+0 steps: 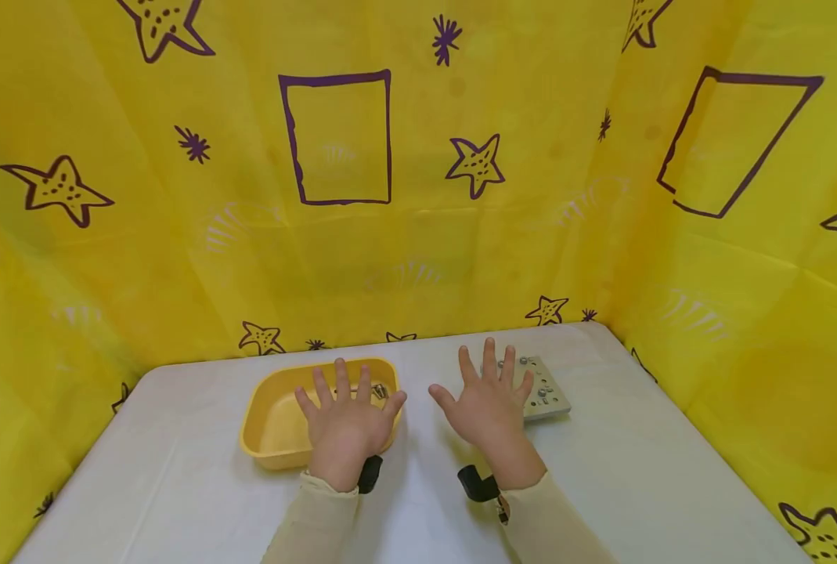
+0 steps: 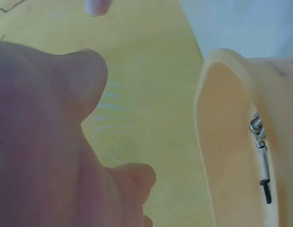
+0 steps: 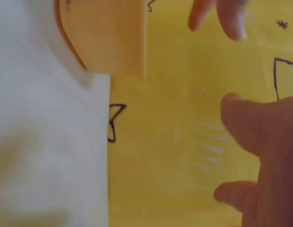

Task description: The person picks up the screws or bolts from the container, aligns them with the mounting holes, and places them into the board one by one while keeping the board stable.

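With fingers spread, my left hand (image 1: 351, 427) is held up in front of a yellow plastic tub (image 1: 277, 446) and holds nothing. Inside the tub lie small metal pieces (image 1: 380, 391), partly hidden by the hand; the left wrist view shows a slim metal tool with a dark tip (image 2: 264, 165) in it. My right hand (image 1: 490, 407) is likewise spread and bare, in front of a grey metal plate (image 1: 552, 392). Screw heads and holes dot that plate, whose left part is covered by the fingers. Neither hand visibly grips anything.
A white-covered table (image 1: 200, 486) carries the tub on the left and the plate on the right. Yellow curtains (image 1: 418, 235) printed with purple stars and frames rise behind it and at both sides. Each wrist wears a small black device (image 1: 478, 483).
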The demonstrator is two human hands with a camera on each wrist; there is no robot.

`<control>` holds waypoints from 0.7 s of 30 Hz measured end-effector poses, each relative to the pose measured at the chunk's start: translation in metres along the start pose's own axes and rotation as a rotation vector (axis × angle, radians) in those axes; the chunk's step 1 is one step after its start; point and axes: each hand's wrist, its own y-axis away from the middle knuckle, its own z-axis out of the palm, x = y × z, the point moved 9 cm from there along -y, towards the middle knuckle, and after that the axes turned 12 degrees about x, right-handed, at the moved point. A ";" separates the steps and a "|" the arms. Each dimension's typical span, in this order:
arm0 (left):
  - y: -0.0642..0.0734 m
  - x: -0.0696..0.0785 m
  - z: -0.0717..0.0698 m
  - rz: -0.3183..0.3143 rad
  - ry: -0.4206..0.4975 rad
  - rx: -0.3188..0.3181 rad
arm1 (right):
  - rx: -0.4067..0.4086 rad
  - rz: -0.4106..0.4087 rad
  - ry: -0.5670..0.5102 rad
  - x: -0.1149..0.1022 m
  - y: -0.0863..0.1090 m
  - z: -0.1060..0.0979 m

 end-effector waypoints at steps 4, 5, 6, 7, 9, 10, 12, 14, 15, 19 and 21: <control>-0.008 -0.012 0.005 0.023 0.096 -0.006 | 0.001 -0.020 -0.088 0.022 -0.012 -0.012; -0.012 -0.017 0.007 0.038 0.130 -0.012 | -0.010 -0.014 -0.131 0.031 -0.015 -0.016; -0.015 -0.020 0.009 0.060 0.172 -0.014 | -0.018 -0.007 -0.182 0.042 -0.019 -0.019; -0.018 -0.024 0.012 0.084 0.224 -0.018 | -0.033 0.005 -0.243 0.055 -0.021 -0.022; -0.024 -0.030 0.018 0.124 0.318 -0.038 | -0.075 0.040 -0.394 0.081 -0.025 -0.027; -0.026 -0.031 0.021 0.144 0.371 -0.048 | -0.097 0.062 -0.474 0.095 -0.025 -0.029; -0.029 -0.031 0.028 0.186 0.467 -0.060 | -0.129 0.098 -0.637 0.120 -0.024 -0.031; -0.031 -0.031 0.034 0.200 0.528 -0.077 | -0.164 0.136 -0.809 0.141 -0.022 -0.031; -0.032 -0.031 0.037 0.208 0.548 -0.085 | -0.177 0.148 -0.875 0.149 -0.021 -0.031; -0.038 -0.027 0.046 0.227 0.569 -0.106 | -0.235 0.193 -1.046 0.170 -0.016 -0.019; -0.042 -0.025 0.049 0.234 0.571 -0.112 | -0.273 0.212 -1.060 0.175 -0.013 -0.008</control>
